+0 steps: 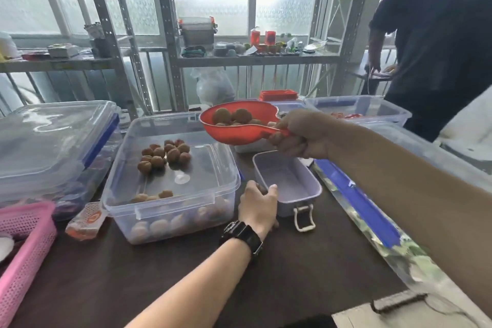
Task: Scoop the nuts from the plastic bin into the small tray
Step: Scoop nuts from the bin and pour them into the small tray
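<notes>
Dark brown surface carries a clear rectangular plastic bin holding many round brown nuts, while the right hand grips a loaded red plastic scoop above the empty pale lilac small tray, left hand at its corner, grip unclear; no load tipped yet.

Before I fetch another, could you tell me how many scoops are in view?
1: the red scoop, loaded with nuts, gripped by the right hand; others may be hidden.
</notes>
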The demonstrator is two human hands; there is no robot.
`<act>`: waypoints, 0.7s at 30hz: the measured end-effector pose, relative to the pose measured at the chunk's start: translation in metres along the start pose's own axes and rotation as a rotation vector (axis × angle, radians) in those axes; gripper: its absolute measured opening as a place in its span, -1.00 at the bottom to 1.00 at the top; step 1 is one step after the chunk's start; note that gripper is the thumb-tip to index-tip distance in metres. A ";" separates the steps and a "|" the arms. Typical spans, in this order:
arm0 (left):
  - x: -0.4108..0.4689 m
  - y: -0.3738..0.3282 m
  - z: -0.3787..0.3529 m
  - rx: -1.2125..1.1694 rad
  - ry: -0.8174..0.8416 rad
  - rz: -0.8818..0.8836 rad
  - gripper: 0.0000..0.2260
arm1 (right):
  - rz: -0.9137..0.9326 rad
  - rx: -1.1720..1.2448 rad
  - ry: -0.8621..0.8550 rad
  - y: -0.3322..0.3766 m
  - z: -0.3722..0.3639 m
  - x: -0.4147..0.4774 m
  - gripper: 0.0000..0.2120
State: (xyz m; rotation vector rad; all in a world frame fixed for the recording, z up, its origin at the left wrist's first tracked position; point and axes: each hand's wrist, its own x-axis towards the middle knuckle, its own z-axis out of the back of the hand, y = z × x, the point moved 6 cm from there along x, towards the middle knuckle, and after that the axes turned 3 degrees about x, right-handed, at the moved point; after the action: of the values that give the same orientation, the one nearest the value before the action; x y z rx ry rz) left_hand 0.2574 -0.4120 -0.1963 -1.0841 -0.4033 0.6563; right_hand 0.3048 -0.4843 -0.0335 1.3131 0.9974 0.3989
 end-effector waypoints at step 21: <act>-0.027 0.011 0.016 -0.110 -0.145 -0.204 -0.63 | -0.050 -0.214 -0.278 -0.077 0.095 -0.065 -0.78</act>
State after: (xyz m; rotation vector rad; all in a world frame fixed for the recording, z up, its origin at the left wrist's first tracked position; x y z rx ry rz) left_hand 0.2241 -0.4160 -0.1987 -1.0856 -0.6734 0.5372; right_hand 0.3228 -0.6111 -0.0858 1.1127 0.7312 0.2675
